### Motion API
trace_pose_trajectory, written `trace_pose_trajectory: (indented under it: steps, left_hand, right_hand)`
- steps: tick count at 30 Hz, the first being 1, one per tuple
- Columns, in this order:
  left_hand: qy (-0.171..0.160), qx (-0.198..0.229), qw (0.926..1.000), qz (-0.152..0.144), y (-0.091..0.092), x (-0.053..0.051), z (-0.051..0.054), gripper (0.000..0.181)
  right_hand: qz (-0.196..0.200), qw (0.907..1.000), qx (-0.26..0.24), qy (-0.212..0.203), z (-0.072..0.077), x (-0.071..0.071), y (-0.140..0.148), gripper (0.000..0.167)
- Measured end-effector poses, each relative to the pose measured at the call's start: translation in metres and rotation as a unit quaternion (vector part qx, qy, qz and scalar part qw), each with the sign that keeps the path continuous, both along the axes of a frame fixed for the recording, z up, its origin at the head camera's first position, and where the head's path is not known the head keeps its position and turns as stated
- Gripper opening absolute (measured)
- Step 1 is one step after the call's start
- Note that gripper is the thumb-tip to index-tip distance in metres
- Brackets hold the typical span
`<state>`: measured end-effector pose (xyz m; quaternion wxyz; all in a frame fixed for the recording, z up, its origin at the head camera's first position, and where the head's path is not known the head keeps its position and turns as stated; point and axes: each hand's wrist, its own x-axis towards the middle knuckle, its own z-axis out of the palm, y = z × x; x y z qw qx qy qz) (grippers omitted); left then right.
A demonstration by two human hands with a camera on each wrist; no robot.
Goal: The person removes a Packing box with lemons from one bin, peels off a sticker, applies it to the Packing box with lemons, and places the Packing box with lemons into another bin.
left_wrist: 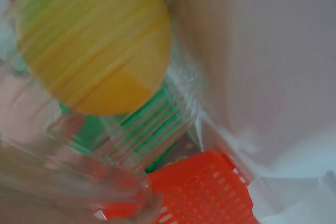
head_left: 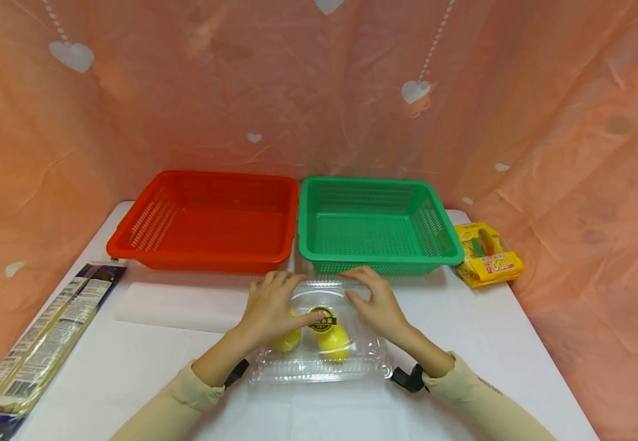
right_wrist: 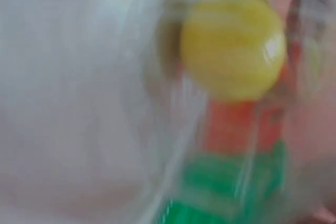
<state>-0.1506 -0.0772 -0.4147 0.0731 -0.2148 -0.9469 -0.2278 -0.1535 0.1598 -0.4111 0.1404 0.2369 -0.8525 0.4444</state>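
Observation:
A clear plastic clamshell box (head_left: 308,370) stands on the white table, its lid bearing a round black-and-gold label (head_left: 322,319). Through the plastic I see two yellow fruits, one on the left (head_left: 288,340) and one near the middle (head_left: 334,344); their kind I cannot tell. My left hand (head_left: 272,309) rests on the lid's left part, its fingers toward the far edge and its thumb stretched across the label. At the far right my right hand (head_left: 376,308) touches the lid with bent fingers, thumb apart from them. Both wrist views are blurred and show a yellow fruit (left_wrist: 97,43) through the plastic.
Behind the box stand a red basket (head_left: 225,260) and a green basket (head_left: 379,260), side by side. A yellow packet (head_left: 487,260) lies at the right edge. On the left lie a long foil package (head_left: 49,343) and a white roll or sheet (head_left: 181,306).

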Motion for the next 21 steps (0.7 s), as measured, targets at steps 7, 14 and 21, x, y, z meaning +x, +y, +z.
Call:
trace_pose_trajectory:
  steps: [7, 14, 21]
  left_hand:
    - [-0.019, 0.108, 0.9939, -0.012, -0.012, 0.003, -0.003, 0.058]
    - [-0.058, 0.215, 0.9747, -0.015, -0.036, 0.011, 0.0, 0.069]
    - [-0.123, 0.237, 0.9628, 0.041, -0.058, 0.026, -0.003, 0.074]
  right_hand:
    - [-0.108, 0.9763, -0.121, 0.143, 0.021, -0.012, 0.045, 0.021]
    - [-0.334, 0.9023, -0.268, -0.048, 0.027, -0.031, 0.112, 0.038]
    - [-0.309, 0.7732, -0.511, -0.214, 0.026, -0.032, 0.12, 0.058]
